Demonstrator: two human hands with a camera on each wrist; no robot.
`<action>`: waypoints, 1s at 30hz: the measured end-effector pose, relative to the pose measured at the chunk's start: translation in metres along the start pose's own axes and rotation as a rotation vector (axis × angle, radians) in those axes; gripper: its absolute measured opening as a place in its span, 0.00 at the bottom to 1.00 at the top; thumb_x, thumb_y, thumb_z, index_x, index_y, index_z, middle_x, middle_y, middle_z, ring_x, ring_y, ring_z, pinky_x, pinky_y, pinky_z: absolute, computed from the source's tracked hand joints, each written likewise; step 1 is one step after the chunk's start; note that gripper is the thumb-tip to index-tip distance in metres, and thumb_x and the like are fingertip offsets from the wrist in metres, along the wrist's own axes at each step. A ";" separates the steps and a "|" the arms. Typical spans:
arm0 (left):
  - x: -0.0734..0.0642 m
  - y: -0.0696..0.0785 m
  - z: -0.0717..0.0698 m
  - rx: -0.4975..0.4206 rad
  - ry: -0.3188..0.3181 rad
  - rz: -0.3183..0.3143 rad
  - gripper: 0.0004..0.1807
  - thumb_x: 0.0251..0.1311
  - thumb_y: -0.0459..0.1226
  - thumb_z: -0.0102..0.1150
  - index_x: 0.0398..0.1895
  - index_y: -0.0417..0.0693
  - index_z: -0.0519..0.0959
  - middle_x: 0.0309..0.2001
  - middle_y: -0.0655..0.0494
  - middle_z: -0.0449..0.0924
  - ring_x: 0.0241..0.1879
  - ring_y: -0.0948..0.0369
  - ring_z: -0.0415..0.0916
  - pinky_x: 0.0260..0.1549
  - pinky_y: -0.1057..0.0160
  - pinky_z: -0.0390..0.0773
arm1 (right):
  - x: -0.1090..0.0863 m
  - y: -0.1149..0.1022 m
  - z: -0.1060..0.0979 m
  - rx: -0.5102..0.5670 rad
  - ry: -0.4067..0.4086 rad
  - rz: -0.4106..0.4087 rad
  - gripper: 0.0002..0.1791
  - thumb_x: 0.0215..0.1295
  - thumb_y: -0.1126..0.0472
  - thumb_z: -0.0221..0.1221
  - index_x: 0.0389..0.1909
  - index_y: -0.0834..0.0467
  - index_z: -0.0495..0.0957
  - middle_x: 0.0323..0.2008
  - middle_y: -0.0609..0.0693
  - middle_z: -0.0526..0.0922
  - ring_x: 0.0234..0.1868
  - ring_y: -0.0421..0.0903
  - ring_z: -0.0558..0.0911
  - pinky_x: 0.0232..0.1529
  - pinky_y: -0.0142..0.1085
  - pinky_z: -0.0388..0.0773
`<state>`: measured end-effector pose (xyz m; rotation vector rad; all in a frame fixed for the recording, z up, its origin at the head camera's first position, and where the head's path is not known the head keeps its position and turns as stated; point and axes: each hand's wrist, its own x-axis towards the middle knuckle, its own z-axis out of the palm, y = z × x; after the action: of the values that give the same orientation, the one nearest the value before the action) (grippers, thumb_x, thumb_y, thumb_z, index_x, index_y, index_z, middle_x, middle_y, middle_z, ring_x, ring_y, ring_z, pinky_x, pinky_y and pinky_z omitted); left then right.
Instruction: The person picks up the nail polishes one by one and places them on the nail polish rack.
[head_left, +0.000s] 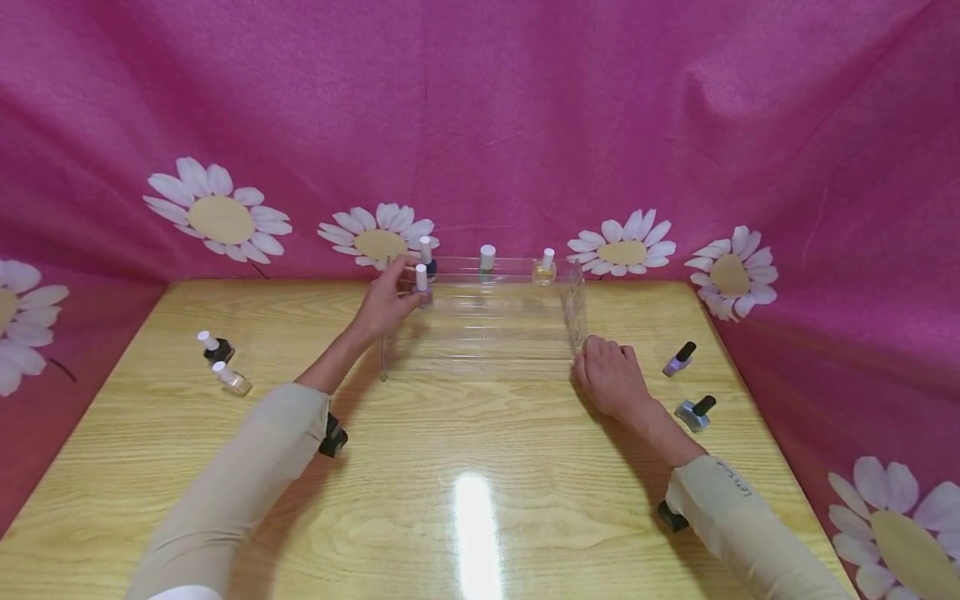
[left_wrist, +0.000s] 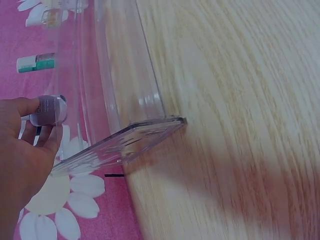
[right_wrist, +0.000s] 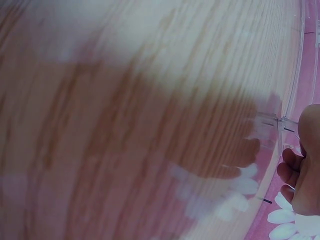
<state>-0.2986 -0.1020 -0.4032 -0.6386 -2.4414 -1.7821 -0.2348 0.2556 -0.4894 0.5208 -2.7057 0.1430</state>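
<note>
A clear stepped display rack [head_left: 576, 310] stands at the back of the wooden table. My left hand [head_left: 386, 304] pinches a greyish-mauve nail polish bottle [left_wrist: 48, 111] with a white cap, at the rack's upper left end. Behind that bottle, a dark blue nail polish [head_left: 429, 265] is on the top tier. Further along are a green nail polish [head_left: 487, 260] and a yellow nail polish [head_left: 544, 270], all white-capped. At the rack's right front corner, my right hand [head_left: 611, 377] grips the side panel with curled fingers [right_wrist: 287, 172]; the contact itself is partly hidden.
On the table's left lie a black nail polish [head_left: 217, 349] and a beige one [head_left: 234, 381]. To the right are a purple nail polish [head_left: 678, 362] and a grey-blue one [head_left: 692, 415], both black-capped. A pink cloth [head_left: 495, 125] with daisies hangs behind and beside the table.
</note>
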 end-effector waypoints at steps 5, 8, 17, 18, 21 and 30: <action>0.005 -0.018 0.004 0.082 -0.006 0.003 0.21 0.55 0.23 0.56 0.51 0.35 0.64 0.45 0.34 0.73 0.43 0.44 0.74 0.42 0.53 0.76 | -0.001 -0.001 0.001 -0.008 0.034 -0.017 0.12 0.64 0.60 0.50 0.23 0.59 0.60 0.18 0.48 0.56 0.21 0.52 0.67 0.31 0.47 0.66; 0.007 -0.023 0.005 0.123 -0.015 0.006 0.20 0.55 0.24 0.57 0.50 0.38 0.65 0.44 0.36 0.74 0.42 0.46 0.75 0.42 0.55 0.76 | -0.001 -0.001 0.000 -0.009 0.042 -0.021 0.12 0.63 0.60 0.50 0.24 0.59 0.60 0.18 0.48 0.55 0.21 0.51 0.66 0.30 0.47 0.65; 0.010 -0.021 0.004 0.130 -0.030 -0.009 0.20 0.54 0.25 0.59 0.49 0.37 0.65 0.44 0.39 0.72 0.44 0.48 0.75 0.43 0.56 0.76 | 0.001 0.001 -0.001 0.005 -0.016 -0.001 0.11 0.66 0.59 0.46 0.26 0.60 0.60 0.20 0.48 0.55 0.25 0.54 0.68 0.33 0.49 0.65; 0.010 -0.021 0.004 0.131 -0.034 -0.011 0.20 0.54 0.25 0.59 0.49 0.36 0.65 0.44 0.39 0.72 0.44 0.48 0.75 0.43 0.56 0.76 | 0.001 0.001 -0.001 0.011 -0.020 0.001 0.11 0.66 0.59 0.46 0.26 0.60 0.60 0.20 0.48 0.55 0.25 0.54 0.68 0.33 0.49 0.65; 0.009 -0.022 0.003 0.127 -0.037 -0.024 0.20 0.54 0.24 0.59 0.49 0.35 0.65 0.45 0.39 0.72 0.44 0.48 0.74 0.44 0.56 0.75 | 0.001 0.001 0.000 0.010 -0.015 -0.003 0.11 0.66 0.59 0.46 0.26 0.60 0.60 0.20 0.48 0.55 0.25 0.54 0.68 0.33 0.49 0.65; 0.000 -0.011 -0.003 0.077 -0.037 -0.024 0.20 0.54 0.22 0.56 0.50 0.32 0.65 0.48 0.35 0.72 0.49 0.44 0.71 0.51 0.50 0.69 | -0.001 0.002 0.001 0.009 -0.020 0.000 0.12 0.67 0.59 0.46 0.26 0.59 0.60 0.20 0.48 0.55 0.25 0.55 0.69 0.34 0.49 0.66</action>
<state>-0.3029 -0.1075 -0.4124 -0.6441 -2.5389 -1.6899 -0.2352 0.2570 -0.4908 0.5280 -2.7254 0.1502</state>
